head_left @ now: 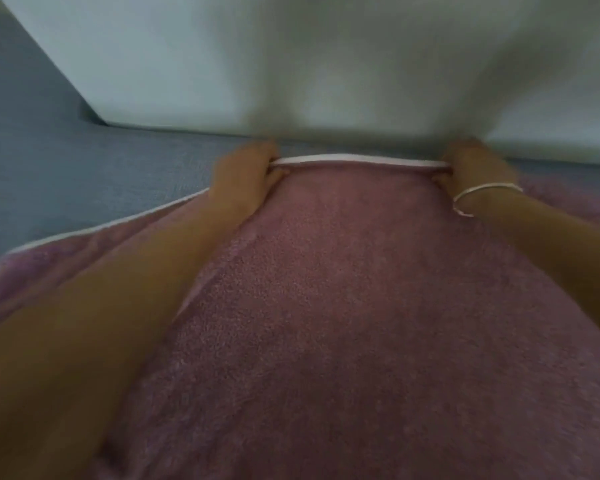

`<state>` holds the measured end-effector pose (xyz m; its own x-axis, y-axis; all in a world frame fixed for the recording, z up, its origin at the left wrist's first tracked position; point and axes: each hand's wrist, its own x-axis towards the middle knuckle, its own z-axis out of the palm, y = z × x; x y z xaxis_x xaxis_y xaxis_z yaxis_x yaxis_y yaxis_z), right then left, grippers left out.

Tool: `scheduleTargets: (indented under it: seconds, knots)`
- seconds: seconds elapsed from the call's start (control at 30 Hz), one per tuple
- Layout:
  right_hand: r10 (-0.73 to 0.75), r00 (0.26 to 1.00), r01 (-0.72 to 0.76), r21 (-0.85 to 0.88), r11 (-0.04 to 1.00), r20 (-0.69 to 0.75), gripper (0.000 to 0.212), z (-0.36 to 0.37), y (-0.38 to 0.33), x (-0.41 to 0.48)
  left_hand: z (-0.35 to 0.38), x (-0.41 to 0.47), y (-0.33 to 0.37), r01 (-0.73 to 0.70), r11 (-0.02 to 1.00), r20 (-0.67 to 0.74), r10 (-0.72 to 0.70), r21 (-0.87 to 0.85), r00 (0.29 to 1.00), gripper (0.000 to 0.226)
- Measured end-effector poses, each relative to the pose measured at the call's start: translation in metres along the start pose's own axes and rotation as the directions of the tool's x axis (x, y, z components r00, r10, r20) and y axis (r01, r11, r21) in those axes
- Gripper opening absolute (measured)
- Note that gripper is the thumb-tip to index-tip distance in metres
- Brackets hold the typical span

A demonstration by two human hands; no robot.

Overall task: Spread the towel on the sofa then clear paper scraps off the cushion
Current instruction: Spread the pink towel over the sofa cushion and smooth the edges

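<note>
Wall (326,64) (white) just beyond hands (246,174)

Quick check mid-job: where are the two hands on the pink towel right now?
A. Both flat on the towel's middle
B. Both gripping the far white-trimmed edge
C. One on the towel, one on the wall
B: the left hand and right hand each pinch the towel along its far white-trimmed edge, near the wall.

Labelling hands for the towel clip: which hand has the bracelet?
The right hand. A thin white bracelet circles its wrist; the left hand has a bare wrist. Both grip the pink towel at its far white-trimmed edge.
</note>
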<state>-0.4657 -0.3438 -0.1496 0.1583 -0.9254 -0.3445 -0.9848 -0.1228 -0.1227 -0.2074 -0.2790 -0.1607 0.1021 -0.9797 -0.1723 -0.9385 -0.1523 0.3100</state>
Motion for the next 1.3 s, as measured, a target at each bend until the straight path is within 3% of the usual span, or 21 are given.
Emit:
scheduleTargets:
  seconds: [0.1, 0.2, 0.47, 0.63, 0.87, 1.07, 1.17, 1.3]
  knots:
    - [-0.048, 0.998, 0.049, -0.018, 0.999, 0.032, 0.034, -0.010, -0.014, -0.003, -0.013, -0.013, -0.031, -0.003, 0.999, 0.029, 0.005, -0.044, 1.000, 0.031]
    - [-0.195, 0.979, 0.193, 0.031, 0.981, 0.068, 0.026, -0.010, -0.059, -0.013, -0.025, -0.023, -0.054, -0.023, 0.999, 0.100, 0.026, -0.034, 0.995, 0.031]
    - [-0.452, 0.892, 0.450, 0.119, 0.885, -0.015, 0.027, 0.028, -0.218, -0.036, -0.045, -0.054, -0.102, 0.014, 0.999, 0.181, -0.009, -0.030, 0.984, 0.028]
    - [-0.352, 0.928, 0.358, 0.030, 0.933, -0.121, 0.027, 0.045, -0.248, -0.050, -0.066, -0.089, -0.157, 0.087, 0.996, 0.259, -0.085, 0.003, 0.962, 0.021]
    - [-0.213, 0.941, 0.228, 0.031, 0.973, -0.264, 0.039, 0.023, -0.266, -0.029, -0.085, -0.046, -0.159, 0.141, 0.977, -0.130, -0.121, 0.160, 0.984, 0.027]
    - [-0.114, 0.977, 0.124, 0.044, 0.991, -0.178, 0.042, 0.048, -0.266, -0.001, -0.053, -0.016, -0.166, 0.089, 0.984, -0.139, -0.067, 0.156, 0.988, 0.034]
    - [-0.136, 0.976, 0.149, 0.069, 0.986, -0.170, 0.045, 0.057, -0.265, 0.008, -0.047, -0.019, -0.180, 0.036, 0.998, -0.166, -0.028, 0.049, 0.986, 0.034]
    - [-0.238, 0.967, 0.247, 0.112, 0.963, -0.087, 0.036, 0.049, -0.276, 0.003, -0.062, -0.035, -0.204, -0.007, 0.998, -0.065, 0.003, -0.063, 0.998, 0.032]
